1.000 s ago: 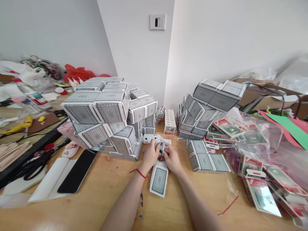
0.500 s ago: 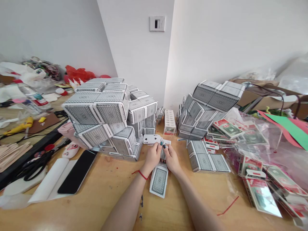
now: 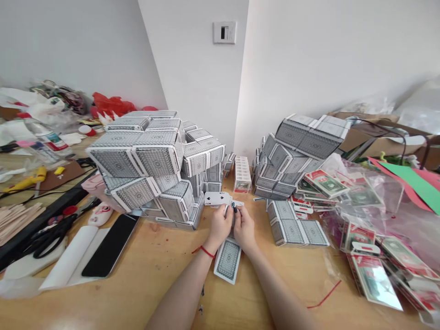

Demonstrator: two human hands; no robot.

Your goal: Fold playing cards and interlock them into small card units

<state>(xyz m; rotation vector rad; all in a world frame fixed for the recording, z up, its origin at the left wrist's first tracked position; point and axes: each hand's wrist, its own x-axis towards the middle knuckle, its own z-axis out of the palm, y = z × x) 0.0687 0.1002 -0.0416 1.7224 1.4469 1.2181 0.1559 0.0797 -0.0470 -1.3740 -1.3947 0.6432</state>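
- Left hand (image 3: pixel 220 225) and right hand (image 3: pixel 244 228) are pressed together, both clamped on a small deck of cards (image 3: pixel 233 218) low over the bench (image 3: pixel 154 275).
- Card box (image 3: pixel 227 260) lies flat just below the wrists, its long axis pointing away from the body, equally near both hands.

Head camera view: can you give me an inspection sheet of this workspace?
Surface: wooden table, mostly covered.
Job's things: small card stack between both hands; face-down deck beneath the wrists; face-up card just beyond.
Clutter: left pack pile, right pack pile, phone, scissors, red-green packs.
Hands: left hand and right hand both closed on the small card stack.
Cables: black cable at far left.
Surroundings: white walls, wall switch.
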